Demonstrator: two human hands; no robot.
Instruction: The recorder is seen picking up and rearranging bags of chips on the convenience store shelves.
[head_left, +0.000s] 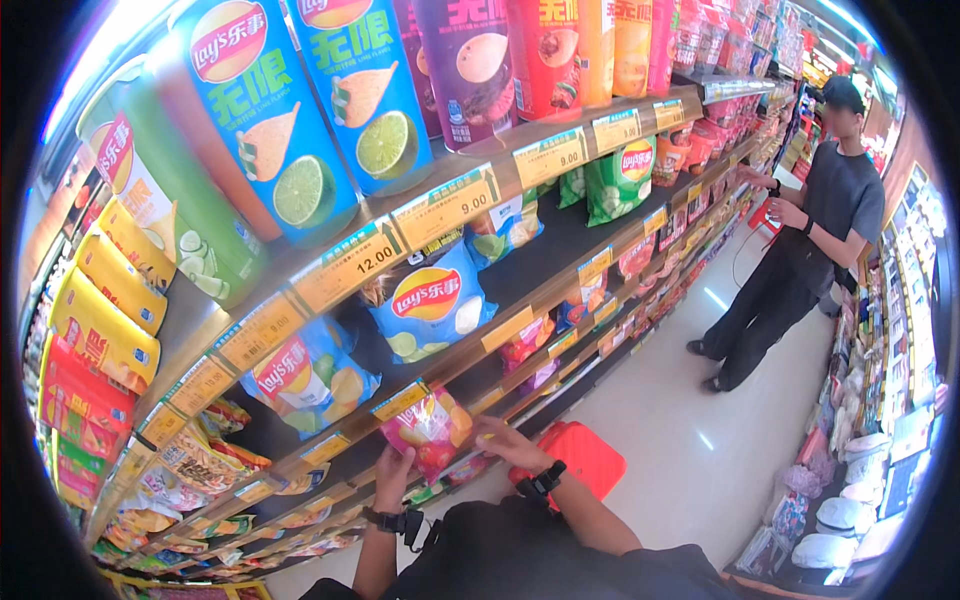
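Low in front of me, a pink-and-red Lay's chip bag (429, 436) is at the edge of a lower shelf, its top partly behind a price tag. My left hand (393, 471) grips the bag's lower left side, with the thumb over its front. Beside the right edge of the bag is my right hand (513, 445), fingers apart and slightly bent; whether the fingertips touch it cannot be told. Just above, blue Lay's bags (431, 300) stand on the shelf. Both wrists wear black straps.
Lay's canisters (360, 97) line the upper shelf, whose tagged edge (435, 206) juts out above my hands. A red shopping basket (581, 459) sits on the floor by my right forearm. A person (810, 217) stands farther along the aisle. White caps (844, 517) lie along the opposite side.
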